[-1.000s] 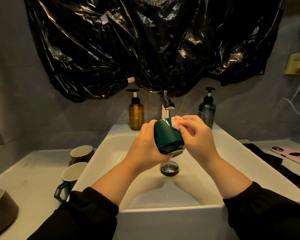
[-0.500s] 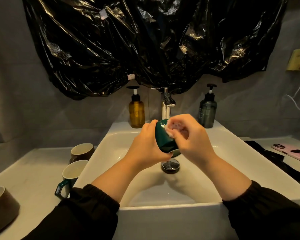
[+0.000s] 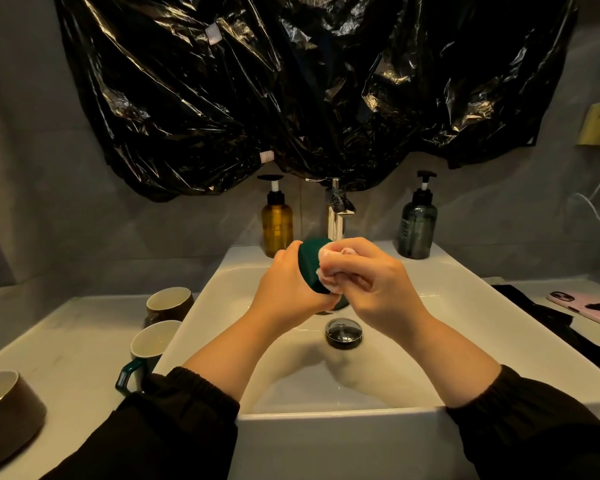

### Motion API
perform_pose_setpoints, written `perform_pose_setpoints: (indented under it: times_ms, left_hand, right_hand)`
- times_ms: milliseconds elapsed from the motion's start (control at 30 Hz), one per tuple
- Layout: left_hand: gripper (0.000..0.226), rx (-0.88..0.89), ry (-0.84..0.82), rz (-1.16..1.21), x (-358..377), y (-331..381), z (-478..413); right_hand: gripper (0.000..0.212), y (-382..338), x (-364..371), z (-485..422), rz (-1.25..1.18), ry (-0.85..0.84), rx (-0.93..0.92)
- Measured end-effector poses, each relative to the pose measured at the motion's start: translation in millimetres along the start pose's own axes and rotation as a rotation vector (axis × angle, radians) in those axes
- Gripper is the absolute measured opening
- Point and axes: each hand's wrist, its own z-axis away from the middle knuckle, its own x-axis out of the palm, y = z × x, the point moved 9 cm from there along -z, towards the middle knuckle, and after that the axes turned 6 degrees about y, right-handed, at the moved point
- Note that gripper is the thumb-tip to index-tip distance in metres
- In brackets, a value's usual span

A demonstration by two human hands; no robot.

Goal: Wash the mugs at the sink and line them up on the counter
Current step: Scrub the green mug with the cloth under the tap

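Over the sink [image 3: 340, 441], above the drain plug [image 3: 344, 332], the green mug [image 3: 310, 261] could slip.
Fingers of the left hand [image 3: 284, 289] wrap round it; fingers of the right hand [image 3: 374, 275] pinch a pink sponge [image 3: 326, 277] on its side. A hard rub might knock it loose, or bump the tap [image 3: 336, 216] behind.

A dark green mug [image 3: 309, 265] is tipped sideways above the white sink [image 3: 465, 323], with a pale pink sponge [image 3: 326, 284] against it. Three more stand upright on the desk [image 3: 66, 341] to the left: a brown mug [image 3: 168, 303], a green-handled mug [image 3: 153, 344] and, well apart, a wide brown mug [image 3: 4, 410].
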Motion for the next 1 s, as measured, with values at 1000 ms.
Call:
perform_pose_setpoints:
  times_ms: [1000]
  left_hand:
    - [0.037, -0.525, -0.208, 0.497, 36.3, -34.7, 3.5]
  right_hand:
    - [0.029, 17.2, -5.8, -3.8, 0.028, 0.085, 0.131]
